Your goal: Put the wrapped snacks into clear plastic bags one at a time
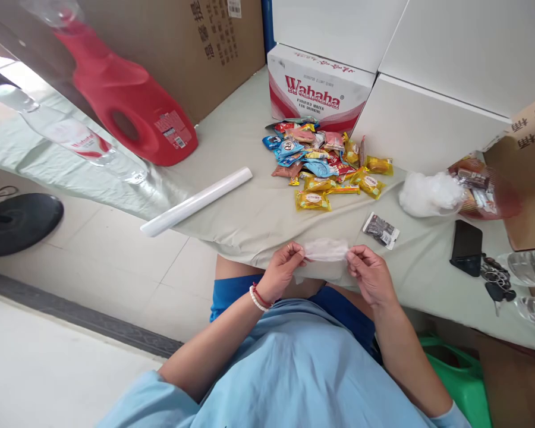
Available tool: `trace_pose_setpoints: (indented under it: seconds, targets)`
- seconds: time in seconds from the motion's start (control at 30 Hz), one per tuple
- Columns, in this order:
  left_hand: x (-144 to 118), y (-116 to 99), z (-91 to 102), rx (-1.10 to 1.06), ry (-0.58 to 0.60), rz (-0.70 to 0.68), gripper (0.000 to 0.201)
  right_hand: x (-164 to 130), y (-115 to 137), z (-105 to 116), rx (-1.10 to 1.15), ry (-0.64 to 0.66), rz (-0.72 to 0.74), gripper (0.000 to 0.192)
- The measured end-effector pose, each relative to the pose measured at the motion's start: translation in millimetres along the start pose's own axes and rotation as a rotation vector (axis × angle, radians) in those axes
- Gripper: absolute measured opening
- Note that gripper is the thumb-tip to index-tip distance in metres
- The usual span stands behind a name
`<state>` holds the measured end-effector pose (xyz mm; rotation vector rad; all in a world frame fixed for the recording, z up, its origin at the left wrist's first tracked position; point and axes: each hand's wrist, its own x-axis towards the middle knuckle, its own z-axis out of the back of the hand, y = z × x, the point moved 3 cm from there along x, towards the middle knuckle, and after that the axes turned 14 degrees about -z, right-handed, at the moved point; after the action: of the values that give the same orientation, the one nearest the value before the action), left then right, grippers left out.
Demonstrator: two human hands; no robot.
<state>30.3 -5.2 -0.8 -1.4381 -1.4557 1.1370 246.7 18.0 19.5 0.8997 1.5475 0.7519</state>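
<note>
A thin, translucent plastic bag (pixel 325 250) is stretched between my two hands, just over the table's near edge and above my lap. Its left end is pinched by the fingers of my left hand (pixel 285 268), which wears a ring. My right hand (pixel 371 273) grips the opposite end between thumb and fingers. Beyond the bag lies a pile of small wrapped snacks (pixel 321 153), with yellow packets (pixel 312 201) at its near side. A flat dark packet (pixel 381 230) rests just past my right hand.
A white roll (pixel 196 202) lies on the left, overhanging the table edge. Behind it are a red jug (pixel 134 110) and a water bottle (pixel 75 137). To the right are crumpled clear plastic (pixel 430 193), a phone (pixel 466 246) and keys (pixel 497 279). Boxes (pixel 318 89) line the back.
</note>
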Motion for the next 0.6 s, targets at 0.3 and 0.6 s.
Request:
trace_pose_setpoints:
  seconds: [0.3, 0.6]
  targets:
    - [5.3, -3.6, -5.3, -0.206, -0.039, 0.022, 0.032, -3.8, 0.0, 7.4, -0.035, -0.008, -0.037, 0.042]
    - [8.5, -5.2, 1.7, -0.139, -0.052, -0.018, 0.025, -1.2, -4.2, -3.3, -0.043, 0.045, -0.058, 0.038]
